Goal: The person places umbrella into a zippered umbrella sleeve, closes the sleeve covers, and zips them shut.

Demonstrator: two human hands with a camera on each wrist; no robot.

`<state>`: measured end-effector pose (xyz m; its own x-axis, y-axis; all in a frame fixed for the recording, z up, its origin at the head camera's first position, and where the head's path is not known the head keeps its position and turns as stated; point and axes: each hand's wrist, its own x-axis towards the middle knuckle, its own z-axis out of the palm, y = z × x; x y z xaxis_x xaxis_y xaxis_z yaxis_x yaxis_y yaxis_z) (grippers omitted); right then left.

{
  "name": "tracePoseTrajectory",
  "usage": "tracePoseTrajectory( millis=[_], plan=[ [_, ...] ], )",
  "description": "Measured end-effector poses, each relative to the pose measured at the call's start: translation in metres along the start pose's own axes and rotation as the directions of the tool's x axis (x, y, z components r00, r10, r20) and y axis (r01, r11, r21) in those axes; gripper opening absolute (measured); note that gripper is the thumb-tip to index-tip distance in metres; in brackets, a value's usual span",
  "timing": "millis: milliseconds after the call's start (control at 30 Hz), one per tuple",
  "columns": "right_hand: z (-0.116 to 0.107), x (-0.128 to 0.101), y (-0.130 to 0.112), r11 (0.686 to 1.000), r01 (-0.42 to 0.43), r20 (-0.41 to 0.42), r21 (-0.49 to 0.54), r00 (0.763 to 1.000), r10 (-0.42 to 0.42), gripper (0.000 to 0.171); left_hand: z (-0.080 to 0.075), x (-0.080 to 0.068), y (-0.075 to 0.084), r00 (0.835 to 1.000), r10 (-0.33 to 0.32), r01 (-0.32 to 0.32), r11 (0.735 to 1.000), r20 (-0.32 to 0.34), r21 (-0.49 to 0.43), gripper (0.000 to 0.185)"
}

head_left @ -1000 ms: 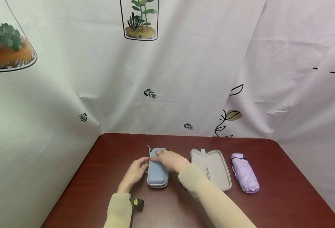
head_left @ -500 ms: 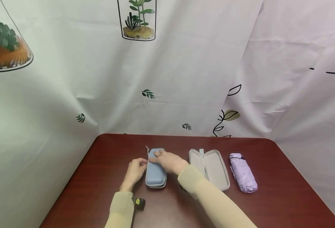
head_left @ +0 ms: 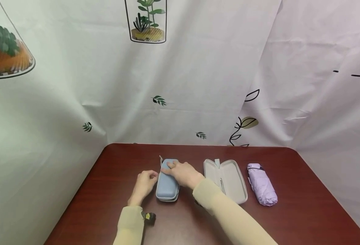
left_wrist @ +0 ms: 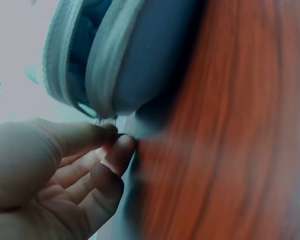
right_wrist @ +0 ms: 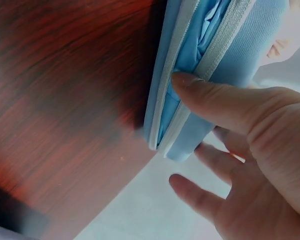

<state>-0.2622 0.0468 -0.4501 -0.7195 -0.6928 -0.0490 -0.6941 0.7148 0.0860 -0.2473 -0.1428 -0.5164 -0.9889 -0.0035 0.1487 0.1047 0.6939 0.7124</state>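
Observation:
A light blue zip case (head_left: 167,187) lies on the table between my hands, its zip partly undone along the side. Crumpled blue fabric (right_wrist: 197,45) shows in the gap in the right wrist view. My left hand (head_left: 144,186) is at the case's left edge, thumb and forefinger pinched together on the small zip pull (left_wrist: 107,121), which is mostly hidden by the fingertips. My right hand (head_left: 184,173) grips the case's far part from above, its thumb (right_wrist: 190,85) pressed at the open zip edge and other fingers over the top.
Right of the blue case lies an opened pale case (head_left: 235,182) with a light lining. Further right is a folded lilac umbrella (head_left: 262,187). A pale printed cloth (head_left: 198,85) hangs behind the dark red table (head_left: 180,228).
My left thumb and forefinger, spread apart at the case's side a second ago, are now pinched together. The case has turned slightly, its far end to the right. My right hand keeps its grip.

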Motion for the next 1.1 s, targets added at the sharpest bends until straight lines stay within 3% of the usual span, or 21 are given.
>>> tracePoseTrajectory(
  millis=[233, 433, 1100],
  plan=[
    [0.001, -0.001, -0.009, 0.996, -0.072, -0.047, -0.053, 0.996, 0.069, 0.055, -0.012, -0.006, -0.006, 0.997, 0.035, -0.037, 0.999, 0.072, 0.016, 0.006],
    [0.003, 0.001, -0.016, 0.988, -0.117, -0.055, -0.098, 0.992, 0.112, 0.053, -0.021, -0.012, -0.006, 0.992, 0.025, -0.026, 1.0, 0.121, 0.008, 0.007],
    [0.007, 0.004, -0.022, 0.974, -0.146, -0.131, -0.172, 0.984, 0.124, 0.047, -0.029, -0.013, -0.012, 0.991, 0.022, -0.025, 1.0, 0.135, 0.018, 0.008]
  ],
)
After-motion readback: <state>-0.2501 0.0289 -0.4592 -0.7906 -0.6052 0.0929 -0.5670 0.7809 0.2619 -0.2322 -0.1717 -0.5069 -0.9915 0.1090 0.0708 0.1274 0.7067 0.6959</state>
